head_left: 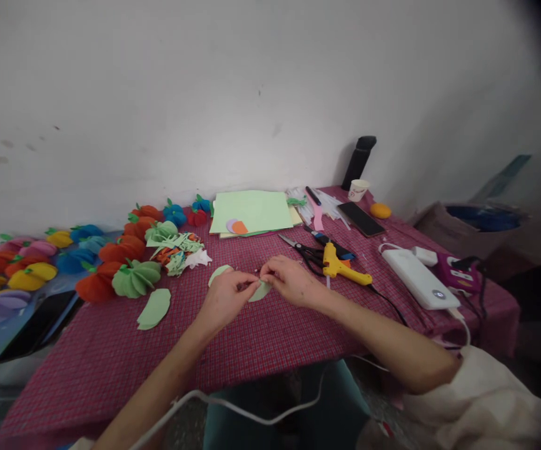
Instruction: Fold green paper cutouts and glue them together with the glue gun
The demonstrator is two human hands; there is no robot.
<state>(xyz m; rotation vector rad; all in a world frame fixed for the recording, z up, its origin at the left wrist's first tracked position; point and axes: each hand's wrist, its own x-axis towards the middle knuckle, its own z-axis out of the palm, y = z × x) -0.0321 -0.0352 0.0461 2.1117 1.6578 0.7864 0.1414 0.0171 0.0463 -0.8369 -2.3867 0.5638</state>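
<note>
The tablecloth (261, 337) is a fine check of magenta-red crossed with dark lines. The held paper piece (262, 291) is pale green, and so are the cut shape (154, 308) and the top sheet of the paper stack (252, 211) (a lilac disc (231, 225) and an orange disc (240, 227) show against it). The paper fruits (120, 250) come in orange, red, blue, yellow, pink, lilac and light green, each with green leaves. The glue gun (340, 265) is yellow, the scissors (310, 253) black-handled, the power bank (418, 275) white, the small device (458, 275) magenta, the phone (360, 219) black, the cup (358, 189) white, the bottle (358, 161) black, the small ball (380, 210) orange, the sleeve (486, 387) cream and the wall (252, 94) plain off-white.
</note>
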